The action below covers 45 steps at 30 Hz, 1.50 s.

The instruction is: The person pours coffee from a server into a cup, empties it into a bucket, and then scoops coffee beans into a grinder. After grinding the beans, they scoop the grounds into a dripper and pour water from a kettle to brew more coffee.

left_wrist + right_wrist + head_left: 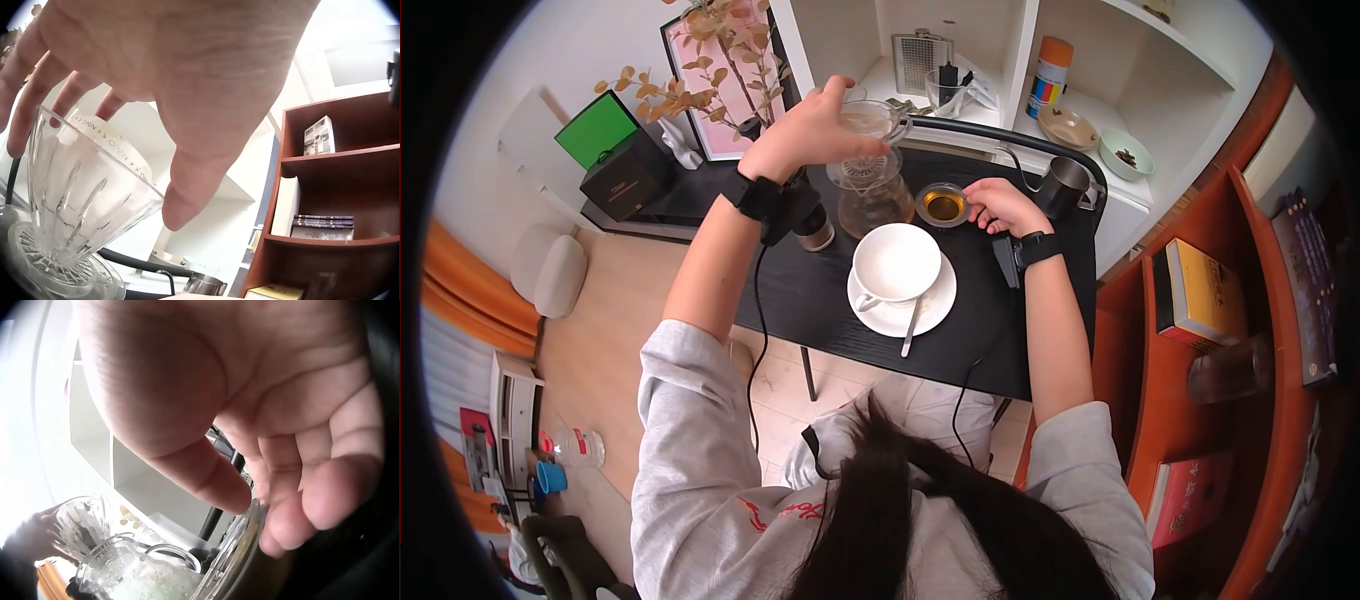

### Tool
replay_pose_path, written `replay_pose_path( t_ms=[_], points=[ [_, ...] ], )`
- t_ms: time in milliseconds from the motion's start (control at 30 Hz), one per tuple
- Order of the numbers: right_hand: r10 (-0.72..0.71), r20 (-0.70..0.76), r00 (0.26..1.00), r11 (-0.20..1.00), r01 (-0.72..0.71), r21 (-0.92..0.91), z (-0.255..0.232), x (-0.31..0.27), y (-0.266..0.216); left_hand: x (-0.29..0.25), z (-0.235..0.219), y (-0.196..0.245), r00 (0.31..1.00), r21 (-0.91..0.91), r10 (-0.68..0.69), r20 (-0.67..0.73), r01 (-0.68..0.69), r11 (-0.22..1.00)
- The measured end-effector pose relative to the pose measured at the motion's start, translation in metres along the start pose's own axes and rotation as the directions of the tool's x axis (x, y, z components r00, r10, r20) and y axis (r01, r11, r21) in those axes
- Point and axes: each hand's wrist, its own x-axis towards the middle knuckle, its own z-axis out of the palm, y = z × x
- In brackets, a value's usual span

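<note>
My left hand (pixel 815 130) spans the rim of a ribbed glass dripper (pixel 94 194), thumb on one side and spread fingers on the other; white filter paper (pixel 115 147) lines it. Under the dripper in the head view is a glass server (pixel 872 205); whether they touch is unclear. Beside the server, my right hand (pixel 1005 207) pinches the edge of a small round dish (pixel 944 205) with an amber centre. The right wrist view shows thumb and fingers at the dish's edge (pixel 234 559). Nearer me, a white cup (pixel 897 262) rests on a saucer (pixel 935 310) with a spoon (pixel 913 328).
A metal gooseneck kettle (pixel 1064 187) stands at the black table's (pixel 1000 340) back right. Left of the server are a dark cylindrical object (pixel 814 230) and dried leaves (pixel 740 60). White shelves (pixel 1015 60) rise behind; a red-brown bookcase (pixel 1122 350) is on the right.
</note>
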Motion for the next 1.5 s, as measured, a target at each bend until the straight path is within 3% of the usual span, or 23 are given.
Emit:
replay_pose_path(
  t_ms=[200,767,900,1100,1500],
  points=[
    [-0.021,-0.001,1.0,0.998,0.021,0.056,0.002,0.007,0.005,0.008,-0.006,0.003,0.995,-0.031,-0.045,0.084,0.048,0.998],
    [-0.108,-0.107,0.988,0.984,0.121,0.127,0.003,0.022,0.017,0.009,-0.009,-0.003,0.997,-0.085,-0.055,0.056,0.06,0.995],
    [-0.113,-0.108,0.988,0.979,0.129,0.155,0.002,0.018,0.014,0.01,-0.003,-0.013,1.0,-0.11,-0.03,-0.009,0.028,0.994],
    [-0.124,-0.137,0.983,0.978,0.144,0.151,0.0,0.01,0.006,0.011,-0.011,-0.015,0.996,-0.157,-0.05,0.072,0.061,0.986],
    [-0.18,-0.225,0.957,0.944,0.233,0.234,-0.007,-0.009,-0.019,0.013,-0.022,-0.022,0.995,-0.187,-0.044,0.085,0.059,0.981]
  ],
)
